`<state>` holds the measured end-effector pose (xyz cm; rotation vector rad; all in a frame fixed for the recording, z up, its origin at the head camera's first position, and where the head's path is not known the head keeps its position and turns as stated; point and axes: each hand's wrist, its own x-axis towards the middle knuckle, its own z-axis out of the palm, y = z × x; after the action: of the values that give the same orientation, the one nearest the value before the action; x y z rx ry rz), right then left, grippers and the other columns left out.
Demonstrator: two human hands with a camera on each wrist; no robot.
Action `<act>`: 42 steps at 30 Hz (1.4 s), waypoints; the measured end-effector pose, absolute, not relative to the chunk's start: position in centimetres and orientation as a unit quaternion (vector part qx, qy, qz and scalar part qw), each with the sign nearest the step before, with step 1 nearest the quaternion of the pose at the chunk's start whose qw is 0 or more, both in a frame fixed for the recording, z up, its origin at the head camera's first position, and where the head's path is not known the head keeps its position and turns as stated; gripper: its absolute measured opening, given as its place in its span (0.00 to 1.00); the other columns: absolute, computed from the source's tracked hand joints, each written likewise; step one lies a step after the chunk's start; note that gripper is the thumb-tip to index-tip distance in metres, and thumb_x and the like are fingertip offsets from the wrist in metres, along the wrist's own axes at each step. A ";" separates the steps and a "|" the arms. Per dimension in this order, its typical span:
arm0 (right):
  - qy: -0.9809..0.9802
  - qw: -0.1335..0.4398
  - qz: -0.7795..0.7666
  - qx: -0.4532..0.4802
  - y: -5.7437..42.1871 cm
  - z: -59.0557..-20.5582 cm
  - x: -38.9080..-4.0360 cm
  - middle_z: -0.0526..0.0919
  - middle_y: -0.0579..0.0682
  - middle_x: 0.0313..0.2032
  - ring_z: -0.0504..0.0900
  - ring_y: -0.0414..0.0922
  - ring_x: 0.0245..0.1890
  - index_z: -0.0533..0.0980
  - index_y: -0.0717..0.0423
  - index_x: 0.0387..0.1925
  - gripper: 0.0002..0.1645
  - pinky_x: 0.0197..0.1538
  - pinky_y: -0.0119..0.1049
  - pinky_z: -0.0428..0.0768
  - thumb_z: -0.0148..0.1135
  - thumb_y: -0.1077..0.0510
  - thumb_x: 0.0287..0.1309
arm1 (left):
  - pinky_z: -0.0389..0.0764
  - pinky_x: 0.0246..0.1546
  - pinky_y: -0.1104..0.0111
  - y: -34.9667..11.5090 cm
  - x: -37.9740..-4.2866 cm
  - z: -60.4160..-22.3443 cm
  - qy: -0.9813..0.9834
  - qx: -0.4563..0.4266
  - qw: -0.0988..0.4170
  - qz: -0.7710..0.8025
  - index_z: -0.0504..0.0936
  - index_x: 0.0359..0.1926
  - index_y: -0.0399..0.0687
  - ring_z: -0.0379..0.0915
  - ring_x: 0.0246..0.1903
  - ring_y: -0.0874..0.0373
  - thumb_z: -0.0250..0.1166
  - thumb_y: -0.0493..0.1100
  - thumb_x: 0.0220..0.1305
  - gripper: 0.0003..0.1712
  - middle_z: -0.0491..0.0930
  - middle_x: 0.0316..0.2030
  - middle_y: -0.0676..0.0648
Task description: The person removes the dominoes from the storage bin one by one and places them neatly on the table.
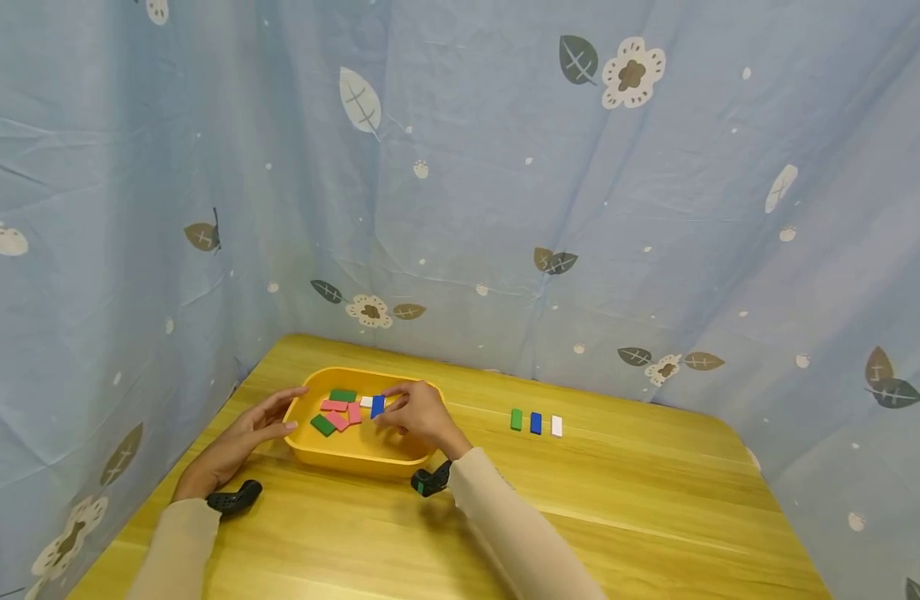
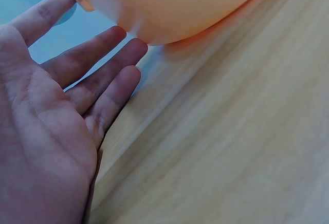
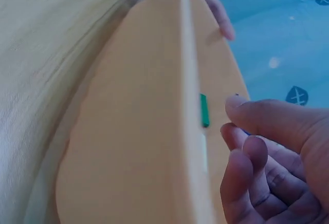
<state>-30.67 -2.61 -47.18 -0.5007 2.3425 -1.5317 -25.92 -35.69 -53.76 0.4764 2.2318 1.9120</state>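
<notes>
with twelve o'clock pointing away from you, your right hand (image 1: 422, 414) reaches from four o'clock into the yellow tub (image 1: 347, 465), its fingers drawn narrow, thumb and fingertips pinching a blue block (image 1: 377, 407) just to the one o'clock side of the tub's middle. your left hand (image 1: 238, 437) is at the tub's nine o'clock, its fingers fairly straight and spread wide, touching the rim there.

inside the tub, a white block (image 1: 366, 402) lies at twelve o'clock, right next to the blue one you hold and partly hidden by it. one green block (image 1: 343, 396) sits at eleven o'clock and another green block (image 1: 322, 425) at nine, with three pink blocks (image 1: 337, 420) bunched between them, near ten.

well out at three o'clock from the tub, on the wooden table (image 1: 617, 500), three more blocks lie in a spaced row: a third green block (image 1: 516, 419) nearest the tub, then a second blue block (image 1: 536, 423), then a second white block (image 1: 557, 426). a blue curtain (image 1: 467, 208) printed with leaves and flowers hangs at twelve o'clock, beyond the table.
</notes>
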 end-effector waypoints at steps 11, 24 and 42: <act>0.798 0.160 -0.553 -0.178 0.1 -46.4 -30.4 0.89 0.47 0.34 0.83 0.61 0.29 0.81 0.53 0.58 0.28 0.33 0.47 0.86 0.78 0.56 0.57 | 0.65 0.59 0.84 -35.8 -25.8 -54.1 0.750 0.156 0.087 0.637 0.57 0.81 0.55 0.44 0.77 0.60 0.57 0.43 0.79 0.35 0.44 0.81 0.41; 0.796 0.133 -0.560 -0.188 4.3 -45.3 -30.3 0.89 0.51 0.36 0.78 0.57 0.24 0.80 0.46 0.60 0.27 0.37 0.68 0.80 0.76 0.55 0.59 | 0.64 0.58 0.84 -35.8 -26.0 -53.9 0.752 0.153 0.089 0.635 0.57 0.81 0.55 0.42 0.77 0.55 0.57 0.44 0.79 0.35 0.43 0.81 0.41; 0.802 0.103 -0.565 -0.164 10.6 -45.9 -30.5 0.88 0.55 0.39 0.74 0.45 0.20 0.76 0.49 0.66 0.33 0.37 0.70 0.75 0.75 0.51 0.61 | 0.65 0.58 0.84 -35.9 -26.0 -54.0 0.751 0.161 0.085 0.635 0.57 0.81 0.55 0.48 0.70 0.75 0.56 0.43 0.80 0.35 0.42 0.81 0.41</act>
<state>-30.49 10.56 -45.88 -0.4842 2.3676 -1.6678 -25.98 -35.87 -53.99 0.4786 2.2394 1.8924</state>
